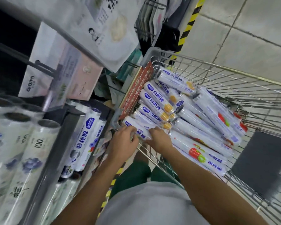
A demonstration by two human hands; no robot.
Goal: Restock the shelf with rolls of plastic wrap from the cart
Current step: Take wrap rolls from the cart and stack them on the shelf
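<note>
A wire shopping cart (pixel 243 88) stands to my right, filled with several white rolls of plastic wrap with blue lettering (pixel 159 103). Both hands reach over the cart's near corner. My left hand (pixel 123 143) and my right hand (pixel 159 140) curl their fingers round the nearest roll (pixel 140 128), which lies at the cart's edge. On my left the shelf (pixel 68 127) holds upright wrap rolls (pixel 86 140).
Flat white packs (pixel 113 30) and boxes (pixel 55 70) hang on hooks above the shelf. More clear-wrapped rolls (pixel 28 151) stand at the lower left. Yellow-black tape (pixel 190 25) marks the tiled floor beyond the cart. A dark panel (pixel 259 163) is beside the cart's right.
</note>
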